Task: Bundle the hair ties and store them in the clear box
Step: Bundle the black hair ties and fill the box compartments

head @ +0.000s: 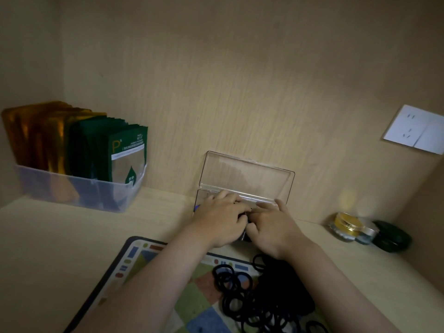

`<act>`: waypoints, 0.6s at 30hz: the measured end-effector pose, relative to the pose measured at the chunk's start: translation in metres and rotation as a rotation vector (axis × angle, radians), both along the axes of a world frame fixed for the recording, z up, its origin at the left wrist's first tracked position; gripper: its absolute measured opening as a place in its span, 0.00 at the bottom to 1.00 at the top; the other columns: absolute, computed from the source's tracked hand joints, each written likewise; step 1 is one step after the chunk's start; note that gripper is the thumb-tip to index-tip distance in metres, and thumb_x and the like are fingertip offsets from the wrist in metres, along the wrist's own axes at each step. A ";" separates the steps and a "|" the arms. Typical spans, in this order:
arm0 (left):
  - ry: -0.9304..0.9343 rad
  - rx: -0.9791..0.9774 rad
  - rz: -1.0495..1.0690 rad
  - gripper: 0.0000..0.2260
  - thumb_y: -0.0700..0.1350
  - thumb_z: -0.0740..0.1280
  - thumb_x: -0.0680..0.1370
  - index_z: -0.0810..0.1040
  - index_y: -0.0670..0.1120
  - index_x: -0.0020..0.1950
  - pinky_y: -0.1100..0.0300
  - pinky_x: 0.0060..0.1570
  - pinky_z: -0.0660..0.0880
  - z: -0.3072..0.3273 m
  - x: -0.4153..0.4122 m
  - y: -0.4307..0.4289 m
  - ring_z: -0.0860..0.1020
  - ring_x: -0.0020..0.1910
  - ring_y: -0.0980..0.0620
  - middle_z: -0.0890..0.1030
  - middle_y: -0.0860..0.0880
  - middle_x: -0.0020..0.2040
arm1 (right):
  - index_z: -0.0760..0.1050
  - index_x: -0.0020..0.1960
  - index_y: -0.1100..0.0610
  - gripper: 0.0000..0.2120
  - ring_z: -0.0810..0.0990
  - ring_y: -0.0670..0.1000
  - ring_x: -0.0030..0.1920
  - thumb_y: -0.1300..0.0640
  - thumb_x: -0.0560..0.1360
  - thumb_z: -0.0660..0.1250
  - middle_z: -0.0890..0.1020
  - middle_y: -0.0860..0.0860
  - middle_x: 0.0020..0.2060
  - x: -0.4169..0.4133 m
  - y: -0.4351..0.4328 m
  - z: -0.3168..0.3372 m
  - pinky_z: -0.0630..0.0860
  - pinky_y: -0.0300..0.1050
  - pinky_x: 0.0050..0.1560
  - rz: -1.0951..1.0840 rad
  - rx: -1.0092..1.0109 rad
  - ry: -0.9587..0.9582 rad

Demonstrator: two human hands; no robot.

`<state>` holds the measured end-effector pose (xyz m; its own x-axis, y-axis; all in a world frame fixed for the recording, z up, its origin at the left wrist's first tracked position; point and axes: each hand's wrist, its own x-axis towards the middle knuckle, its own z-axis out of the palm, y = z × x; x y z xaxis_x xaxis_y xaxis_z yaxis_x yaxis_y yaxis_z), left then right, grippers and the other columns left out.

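A clear box (245,179) stands against the back wall with its lid raised. Both hands rest over its base. My left hand (222,218) and my right hand (271,227) are pressed together, fingers curled around a small dark bundle of hair ties (245,223) that shows only between them. The box's base is mostly hidden by my hands. A heap of loose black hair ties (259,299) lies on the patterned mat (144,258) below my forearms.
A translucent tub (79,191) of gold and green sachets stands at the back left. At the right sit a gold-lidded jar (346,224) and a dark green round case (390,236). A white wall socket (418,129) is on the right wall.
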<state>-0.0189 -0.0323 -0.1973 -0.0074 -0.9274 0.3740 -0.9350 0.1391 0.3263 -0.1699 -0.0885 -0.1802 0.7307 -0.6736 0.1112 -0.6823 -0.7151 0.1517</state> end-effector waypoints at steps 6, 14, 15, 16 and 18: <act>-0.102 0.114 0.003 0.23 0.55 0.49 0.83 0.59 0.56 0.79 0.51 0.73 0.56 -0.002 0.001 -0.002 0.56 0.77 0.52 0.61 0.53 0.79 | 0.78 0.56 0.44 0.28 0.75 0.45 0.58 0.45 0.67 0.44 0.81 0.40 0.49 -0.012 -0.005 0.013 0.62 0.55 0.70 0.040 0.097 -0.241; -0.099 0.101 0.012 0.23 0.56 0.50 0.83 0.60 0.56 0.79 0.52 0.73 0.57 -0.004 0.002 -0.004 0.58 0.76 0.52 0.62 0.54 0.78 | 0.73 0.68 0.42 0.34 0.64 0.46 0.75 0.44 0.71 0.38 0.71 0.37 0.72 -0.009 0.003 0.001 0.48 0.56 0.78 0.040 0.042 -0.087; -0.088 0.092 0.010 0.23 0.56 0.51 0.83 0.60 0.56 0.79 0.52 0.73 0.57 -0.004 0.002 -0.004 0.59 0.76 0.52 0.63 0.54 0.78 | 0.72 0.68 0.42 0.33 0.63 0.47 0.76 0.44 0.72 0.39 0.70 0.37 0.72 -0.008 0.003 0.001 0.47 0.57 0.78 0.033 0.051 -0.078; -0.077 0.081 0.007 0.23 0.56 0.52 0.83 0.61 0.56 0.78 0.52 0.73 0.57 -0.004 0.002 -0.004 0.59 0.75 0.52 0.63 0.54 0.77 | 0.72 0.69 0.43 0.31 0.62 0.48 0.76 0.45 0.74 0.40 0.69 0.38 0.73 -0.007 0.002 0.002 0.47 0.58 0.78 0.019 0.067 -0.070; -0.057 0.057 -0.003 0.22 0.55 0.54 0.82 0.63 0.57 0.77 0.53 0.73 0.58 -0.002 0.002 -0.003 0.61 0.75 0.52 0.65 0.54 0.76 | 0.74 0.66 0.46 0.24 0.66 0.49 0.73 0.49 0.76 0.49 0.74 0.41 0.70 -0.007 0.003 0.008 0.52 0.59 0.77 -0.009 0.111 -0.092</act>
<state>-0.0172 -0.0355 -0.1996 -0.0303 -0.9472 0.3193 -0.9519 0.1248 0.2798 -0.1774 -0.0859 -0.1719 0.7150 -0.6916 0.1018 -0.6959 -0.7181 0.0089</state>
